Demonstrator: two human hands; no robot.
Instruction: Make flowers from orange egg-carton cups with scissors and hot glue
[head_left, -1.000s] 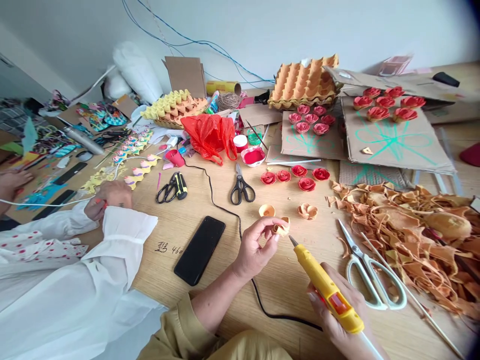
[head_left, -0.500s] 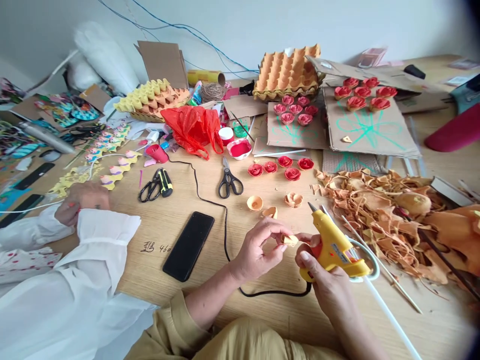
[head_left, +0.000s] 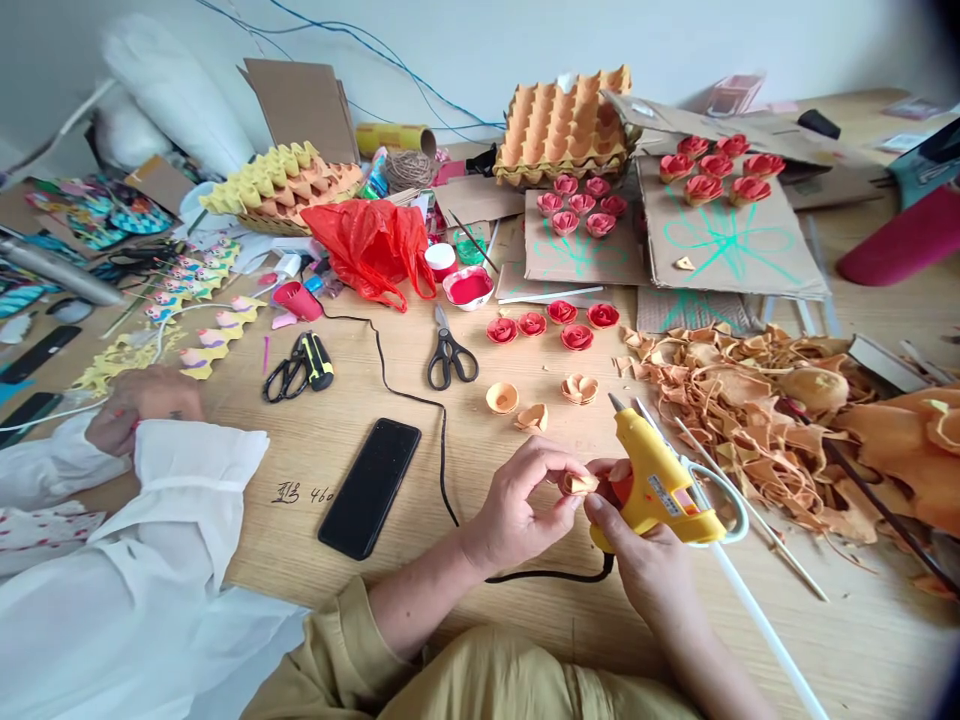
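Note:
Between the fingertips of my left hand (head_left: pixel 517 500) is a small rolled orange flower bud (head_left: pixel 580 484), which looks like cut egg-carton pulp. My right hand (head_left: pixel 652 570) is wrapped round a yellow hot glue gun (head_left: pixel 660 480), its nozzle pointing up and away. The right fingers also reach the bud's right side. A white glue stick (head_left: pixel 772 625) runs out of the gun's back. Just beyond my hands lie an orange carton cup (head_left: pixel 502 398), a cup with petals (head_left: pixel 532 417) and an unpainted flower (head_left: pixel 580 388).
Red painted roses (head_left: pixel 577 337) sit on the table and on cardboard sheets (head_left: pixel 735 245). Orange scraps (head_left: pixel 735 400) are heaped at right. A black phone (head_left: pixel 369 488), scissors (head_left: pixel 450 355) and a dish of red paint (head_left: pixel 469 288) lie at left. Another person's sleeve (head_left: pixel 187 490) is at far left.
My right fingers have closed in on the bud, now touching it. The left hand still holds the bud. The whole view has shifted slightly.

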